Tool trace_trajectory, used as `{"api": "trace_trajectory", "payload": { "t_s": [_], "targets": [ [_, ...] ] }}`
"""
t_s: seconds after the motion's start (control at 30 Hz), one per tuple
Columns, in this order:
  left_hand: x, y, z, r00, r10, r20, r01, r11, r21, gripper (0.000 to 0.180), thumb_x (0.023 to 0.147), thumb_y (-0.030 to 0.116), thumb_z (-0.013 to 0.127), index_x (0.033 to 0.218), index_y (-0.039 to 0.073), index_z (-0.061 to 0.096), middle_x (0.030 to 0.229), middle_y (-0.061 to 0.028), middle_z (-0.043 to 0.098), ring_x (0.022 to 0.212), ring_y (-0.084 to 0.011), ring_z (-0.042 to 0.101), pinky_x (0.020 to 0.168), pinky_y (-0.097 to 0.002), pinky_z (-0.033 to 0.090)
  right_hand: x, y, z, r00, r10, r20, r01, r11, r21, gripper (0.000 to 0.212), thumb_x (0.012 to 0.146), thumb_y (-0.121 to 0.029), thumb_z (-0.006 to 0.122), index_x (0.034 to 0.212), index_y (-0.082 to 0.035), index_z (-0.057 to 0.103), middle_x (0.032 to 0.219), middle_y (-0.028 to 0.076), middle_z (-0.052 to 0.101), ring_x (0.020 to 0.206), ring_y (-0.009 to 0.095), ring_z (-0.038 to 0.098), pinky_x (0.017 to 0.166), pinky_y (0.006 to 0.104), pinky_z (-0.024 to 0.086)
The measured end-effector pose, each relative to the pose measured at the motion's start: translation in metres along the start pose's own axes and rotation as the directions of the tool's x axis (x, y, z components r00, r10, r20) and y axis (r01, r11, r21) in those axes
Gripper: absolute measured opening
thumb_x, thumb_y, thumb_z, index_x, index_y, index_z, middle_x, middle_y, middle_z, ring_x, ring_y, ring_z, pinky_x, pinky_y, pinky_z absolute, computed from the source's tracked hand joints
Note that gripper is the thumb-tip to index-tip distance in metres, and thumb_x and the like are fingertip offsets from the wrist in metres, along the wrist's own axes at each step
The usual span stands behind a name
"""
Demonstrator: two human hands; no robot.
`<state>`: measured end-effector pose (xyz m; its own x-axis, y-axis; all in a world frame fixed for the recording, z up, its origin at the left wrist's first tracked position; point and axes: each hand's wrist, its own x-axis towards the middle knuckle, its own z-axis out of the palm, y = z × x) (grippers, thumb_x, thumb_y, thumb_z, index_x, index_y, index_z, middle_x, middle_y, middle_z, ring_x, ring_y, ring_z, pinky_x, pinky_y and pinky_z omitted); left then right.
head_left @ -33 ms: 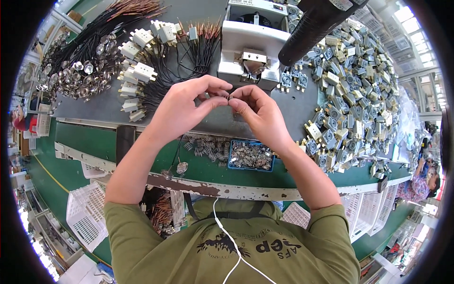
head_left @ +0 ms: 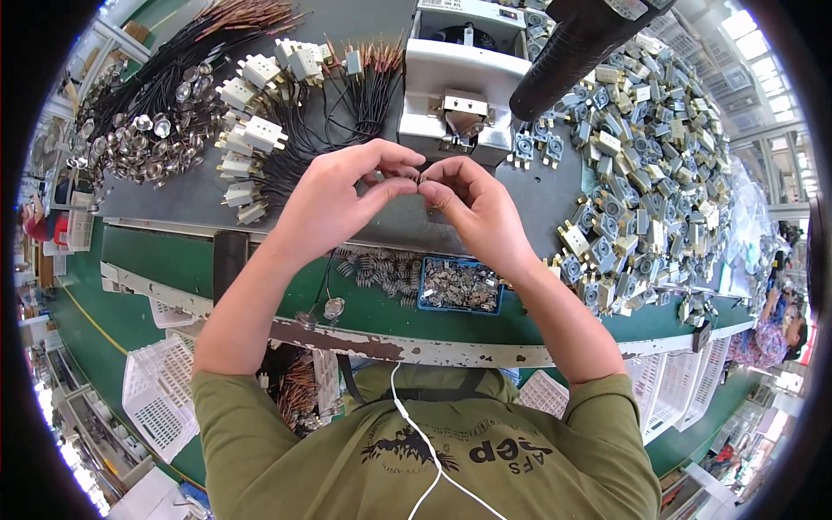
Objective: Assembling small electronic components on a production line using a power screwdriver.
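Observation:
My left hand [head_left: 342, 191] and my right hand [head_left: 472, 204] meet fingertip to fingertip over the bench, just in front of a metal bench machine [head_left: 464, 82]. Both pinch a tiny dark coiled piece, which looks like a spring [head_left: 420, 180]; the fingers cover much of it. From beneath my left wrist a thin black wire [head_left: 328, 270] hangs down to a round metal cap [head_left: 334, 308]. The wire's upper end is hidden behind my left hand. Below the hands lie a pile of loose springs [head_left: 381, 270] and a blue tray [head_left: 419, 295] of small metal parts.
Black wires with metal caps [head_left: 156, 130] cover the far left, beside white plug housings [head_left: 260, 132] on wires. Grey and white plug parts [head_left: 624, 182] are heaped at right. A thick black tube [head_left: 572, 56] slants by the machine. White crates [head_left: 160, 394] stand below the bench edge.

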<state>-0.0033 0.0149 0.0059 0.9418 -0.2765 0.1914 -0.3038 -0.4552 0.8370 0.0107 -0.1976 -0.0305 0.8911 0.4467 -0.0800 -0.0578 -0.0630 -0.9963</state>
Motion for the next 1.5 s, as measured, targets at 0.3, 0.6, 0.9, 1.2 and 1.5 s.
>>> {"api": "trace_trajectory", "payload": {
  "t_s": [0.3, 0.6, 0.9, 1.2, 1.5],
  "targets": [
    [-0.002, -0.007, 0.007, 0.993, 0.056, -0.105, -0.071, 0.987, -0.144, 0.02, 0.09, 0.0, 0.075, 0.11, 0.001, 0.072, 0.104, -0.0077, 0.077, 0.094, -0.0145, 0.074, 0.082, -0.0289, 0.06, 0.0, -0.009, -0.006, 0.999, -0.046, 0.019, 0.048, 0.992, -0.117, 0.018, 0.103, -0.012, 0.066, 0.114, 0.002, 0.062, 0.102, 0.003, 0.067, 0.093, 0.009, 0.064, 0.085, 0.0258, 0.054],
    [-0.001, -0.015, 0.009, 0.992, 0.07, -0.109, -0.085, 0.986, -0.146, 0.017, 0.089, -0.002, 0.074, 0.105, 0.002, 0.069, 0.098, -0.0066, 0.074, 0.094, -0.0163, 0.072, 0.086, -0.0301, 0.056, 0.002, -0.006, -0.008, 0.997, 0.025, 0.072, -0.02, 0.998, -0.061, 0.021, 0.104, -0.018, 0.067, 0.117, -0.001, 0.063, 0.098, 0.003, 0.069, 0.089, 0.007, 0.064, 0.076, 0.0233, 0.051],
    [0.0, -0.021, 0.005, 0.979, 0.154, -0.132, -0.176, 0.969, -0.171, 0.031, 0.092, 0.001, 0.074, 0.122, 0.005, 0.069, 0.103, -0.0054, 0.075, 0.095, -0.0139, 0.072, 0.088, -0.0282, 0.057, 0.006, -0.007, -0.006, 0.985, 0.022, 0.169, -0.028, 0.999, 0.031, 0.026, 0.109, -0.029, 0.058, 0.118, -0.005, 0.061, 0.088, 0.003, 0.068, 0.064, 0.003, 0.048, 0.056, 0.0185, 0.038],
    [0.0, -0.027, 0.002, 0.999, 0.024, -0.021, -0.029, 0.956, -0.291, 0.042, 0.097, -0.005, 0.066, 0.137, 0.005, 0.058, 0.115, -0.0072, 0.068, 0.107, -0.0118, 0.065, 0.097, -0.027, 0.054, 0.006, 0.004, 0.008, 0.978, -0.203, -0.056, 0.202, 0.979, -0.03, 0.027, 0.103, -0.021, 0.068, 0.123, -0.005, 0.06, 0.094, 0.001, 0.067, 0.08, 0.004, 0.058, 0.067, 0.02, 0.046],
    [-0.002, -0.021, -0.004, 0.997, 0.082, 0.002, -0.082, 0.991, -0.107, 0.05, 0.096, -0.007, 0.065, 0.143, 0.007, 0.057, 0.12, -0.0077, 0.068, 0.108, -0.0137, 0.065, 0.095, -0.0283, 0.054, 0.01, 0.0, 0.016, 0.977, -0.181, -0.114, 0.169, 0.98, -0.105, 0.022, 0.103, -0.019, 0.067, 0.115, -0.001, 0.065, 0.09, 0.001, 0.068, 0.079, 0.004, 0.06, 0.067, 0.0212, 0.048]
  ]
}}
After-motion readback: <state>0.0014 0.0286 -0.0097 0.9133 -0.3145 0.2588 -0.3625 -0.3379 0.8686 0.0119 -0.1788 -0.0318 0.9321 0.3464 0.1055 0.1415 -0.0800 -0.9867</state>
